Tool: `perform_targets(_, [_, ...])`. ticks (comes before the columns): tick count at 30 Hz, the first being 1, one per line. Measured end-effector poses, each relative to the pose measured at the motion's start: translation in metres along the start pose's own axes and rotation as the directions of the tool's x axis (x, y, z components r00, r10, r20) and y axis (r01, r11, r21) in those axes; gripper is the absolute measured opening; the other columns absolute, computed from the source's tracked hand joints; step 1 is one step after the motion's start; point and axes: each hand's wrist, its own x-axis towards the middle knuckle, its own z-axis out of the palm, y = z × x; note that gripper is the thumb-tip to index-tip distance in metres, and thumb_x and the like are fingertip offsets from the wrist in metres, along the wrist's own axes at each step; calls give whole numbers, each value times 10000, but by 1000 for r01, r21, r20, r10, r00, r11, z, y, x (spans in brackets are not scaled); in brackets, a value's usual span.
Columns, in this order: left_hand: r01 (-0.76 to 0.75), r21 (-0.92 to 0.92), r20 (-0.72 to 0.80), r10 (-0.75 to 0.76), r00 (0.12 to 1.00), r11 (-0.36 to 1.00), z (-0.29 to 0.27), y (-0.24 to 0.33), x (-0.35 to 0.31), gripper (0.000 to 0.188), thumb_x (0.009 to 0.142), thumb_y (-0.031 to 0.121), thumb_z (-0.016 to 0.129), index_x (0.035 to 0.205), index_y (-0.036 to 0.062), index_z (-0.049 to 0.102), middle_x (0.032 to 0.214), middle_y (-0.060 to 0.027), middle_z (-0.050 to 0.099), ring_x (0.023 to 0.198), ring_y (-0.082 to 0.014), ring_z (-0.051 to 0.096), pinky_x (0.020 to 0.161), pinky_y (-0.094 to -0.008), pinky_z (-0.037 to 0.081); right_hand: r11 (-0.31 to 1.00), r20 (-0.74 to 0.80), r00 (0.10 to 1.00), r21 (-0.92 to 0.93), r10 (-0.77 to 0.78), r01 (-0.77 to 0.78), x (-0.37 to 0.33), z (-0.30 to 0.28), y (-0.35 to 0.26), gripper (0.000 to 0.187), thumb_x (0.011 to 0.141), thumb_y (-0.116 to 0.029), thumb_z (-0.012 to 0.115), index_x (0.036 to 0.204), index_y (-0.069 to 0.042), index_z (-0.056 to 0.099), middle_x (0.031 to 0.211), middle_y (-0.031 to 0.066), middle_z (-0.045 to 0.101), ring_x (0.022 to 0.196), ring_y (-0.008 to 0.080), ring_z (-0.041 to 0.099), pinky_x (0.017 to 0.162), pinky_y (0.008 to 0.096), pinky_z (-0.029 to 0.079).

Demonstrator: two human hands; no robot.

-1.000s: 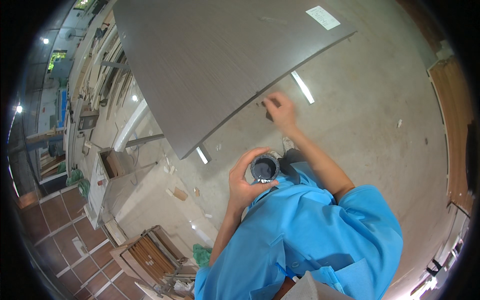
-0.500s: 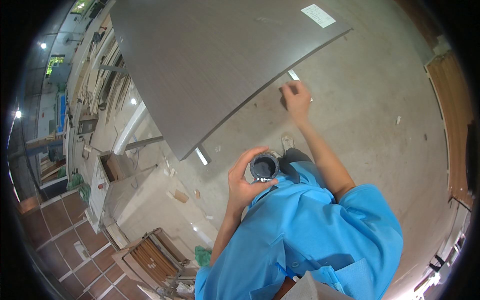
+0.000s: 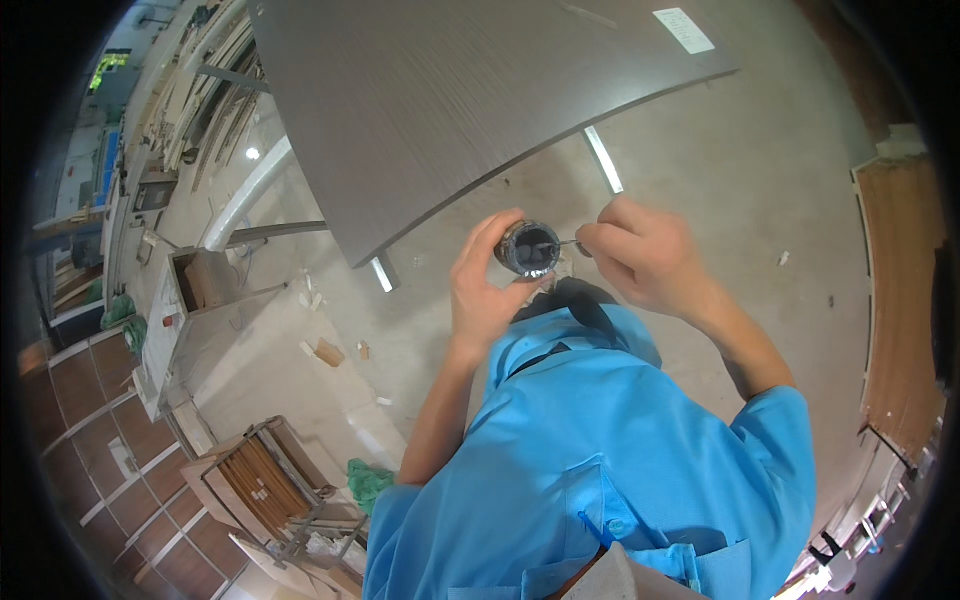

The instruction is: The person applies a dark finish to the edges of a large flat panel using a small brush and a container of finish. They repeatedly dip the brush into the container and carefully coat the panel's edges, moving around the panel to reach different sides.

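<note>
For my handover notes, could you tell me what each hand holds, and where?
Left hand grips the small dark round jar around its side; right hand pinches a thin metal tool at its end.

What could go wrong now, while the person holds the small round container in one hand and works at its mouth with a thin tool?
1. The left hand holds the small dark container in the air, over the blue shirt and the concrete floor; if it tips, its contents might spill.
2. The right hand pinches a thin tool at the mouth; a slip might drop the tool or push the container loose.
</note>
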Motion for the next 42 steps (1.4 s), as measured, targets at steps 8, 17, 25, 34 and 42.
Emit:
perform_targets(8, [-171, 157, -39, 179, 983, 973, -1, -2, -3, 699, 688, 6, 911, 1352, 93, 711, 1388, -126, 717, 1253, -316, 688, 1048, -413, 552, 948, 170, 978, -273, -119, 162, 8, 0, -28, 170, 747, -84, 751, 880, -104, 646, 880, 49, 538, 753, 207, 647, 567, 361, 548])
perform_targets(17, [-237, 137, 0, 239, 971, 962, 0, -5, -9, 716, 643, -52, 884, 1325, 93, 720, 1365, -122, 727, 1228, -328, 689, 1028, -427, 554, 895, 289, 950, -383, -121, 230, 8, 4, -48, 130, 776, -136, 730, 871, -103, 648, 876, 44, 534, 775, 189, 644, 579, 343, 548])
perform_targets(25, [-193, 61, 48, 190, 981, 979, 10, -13, -15, 708, 653, 27, 954, 1317, 89, 718, 1350, -120, 731, 1219, -336, 687, 1022, -427, 553, 941, 362, 932, -310, -13, 133, 2, 2, -49, 129, 789, -127, 729, 886, -86, 654, 910, 56, 561, 786, 217, 665, 587, 378, 558])
perform_targets(34, [-155, 49, 43, 153, 987, 987, 33, -8, -10, 637, 677, -14, 864, 1294, 69, 728, 1328, -125, 733, 1194, -359, 683, 1015, -443, 556, 949, 283, 958, -284, -51, 134, -6, -8, -21, 155, 758, -101, 752, 875, -70, 655, 912, 75, 579, 766, 251, 685, 565, 400, 562])
perform_targets(42, [-138, 158, -13, 141, 990, 978, 70, 4, 7, 621, 715, 52, 900, 1310, 84, 724, 1351, -121, 732, 1226, -320, 683, 1041, -420, 537, 996, 291, 956, -84, 34, -10, -24, -39, 21, 138, 780, -53, 751, 882, -53, 659, 871, 75, 562, 752, 266, 671, 543, 414, 533])
